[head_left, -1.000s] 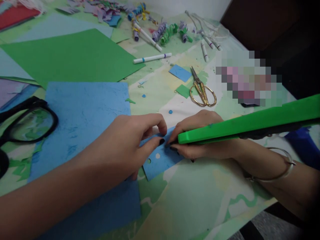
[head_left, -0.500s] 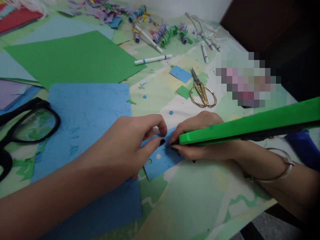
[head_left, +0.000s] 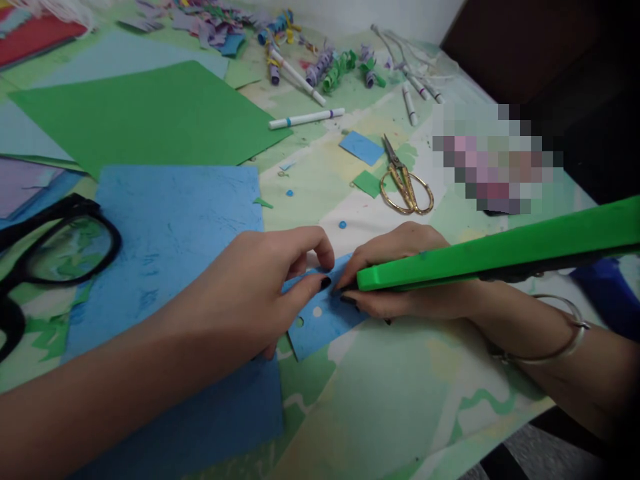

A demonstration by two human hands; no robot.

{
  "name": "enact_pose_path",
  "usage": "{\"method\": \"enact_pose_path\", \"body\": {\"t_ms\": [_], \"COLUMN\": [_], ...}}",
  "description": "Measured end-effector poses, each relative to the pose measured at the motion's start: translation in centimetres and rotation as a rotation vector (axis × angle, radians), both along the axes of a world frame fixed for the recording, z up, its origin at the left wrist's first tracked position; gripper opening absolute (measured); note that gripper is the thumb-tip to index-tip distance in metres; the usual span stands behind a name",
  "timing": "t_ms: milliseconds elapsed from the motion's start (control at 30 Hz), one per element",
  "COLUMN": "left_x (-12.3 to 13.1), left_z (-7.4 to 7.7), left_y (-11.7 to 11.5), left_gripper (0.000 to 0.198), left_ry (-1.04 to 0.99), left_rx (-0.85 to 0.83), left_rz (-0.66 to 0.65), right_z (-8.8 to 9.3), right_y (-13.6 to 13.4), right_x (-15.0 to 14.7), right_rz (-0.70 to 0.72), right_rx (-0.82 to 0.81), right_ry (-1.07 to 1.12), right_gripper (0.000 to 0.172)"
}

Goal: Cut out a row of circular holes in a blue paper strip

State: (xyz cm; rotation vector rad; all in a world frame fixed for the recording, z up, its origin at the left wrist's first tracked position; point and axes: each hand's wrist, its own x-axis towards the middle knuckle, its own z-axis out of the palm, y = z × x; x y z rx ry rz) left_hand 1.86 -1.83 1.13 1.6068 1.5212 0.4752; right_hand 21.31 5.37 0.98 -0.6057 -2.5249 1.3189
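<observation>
a small blue card (head_left: 333, 330) with two holes lies on the green-and-white patterned table (head_left: 390, 380), beside a big blue sheet (head_left: 175, 220). over it the left hand (head_left: 265, 280) has thumb and forefinger narrowly apart; what the right hand (head_left: 403, 239) grips, half hidden by a green tool (head_left: 500, 250), i cannot tell. a pale wall (head_left: 375, 13) stands behind, speckled floor (head_left: 533, 450) below.

Whitish wall (head_left: 370, 17), dark brown panel (head_left: 520, 60), speckled grey floor (head_left: 537, 450), green-patterned tabletop (head_left: 360, 393), dim light
</observation>
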Motion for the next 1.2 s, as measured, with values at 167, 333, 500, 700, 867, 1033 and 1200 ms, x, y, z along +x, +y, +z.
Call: {"method": "enact_pose_path", "body": {"t_ms": [167,333,500,700,867,1033,1200], "left_x": [0.0,0.0,0.0,-0.1,-0.2,-0.1,0.4], "left_z": [0.2,0.2,0.2,0.1,0.1,0.0,-0.2], "left_y": [-0.1,-0.1,-0.1,-0.2,-0.2,-0.1,-1.2], "left_gripper": [0.010,0.009,0.009,0.009,0.010,0.010,0.010], "left_ry": [0.034,0.026,0.039,0.020,0.034,0.042,0.014], "left_rx": [0.011,0.034,0.017,0.022,0.048,0.095,0.103], "left_rz": [-0.006,-0.027,-0.027,-0.042,-0.043,-0.048,0.053], "right_z": [-0.1,-0.2,-0.1,0.2,-0.1,0.1,0.2], "right_y": [0.0,0.2,0.2,-0.1,-0.1,-0.6,-1.1], "right_x": [0.1,0.3,0.2,-0.1,0.1,-0.4,-0.5], "right_rz": [-0.017,-0.015,-0.022,-0.044,-0.044,-0.084,-0.068], "right_rx": [0.111,0.136,0.136,0.108,0.188,0.296,0.340], "right_ry": [-0.019,-0.043,-0.053,-0.067,-0.056,-0.111,-0.120], "right_gripper": [0.006,0.008,0.008,0.008,0.008,0.009,0.012]}}
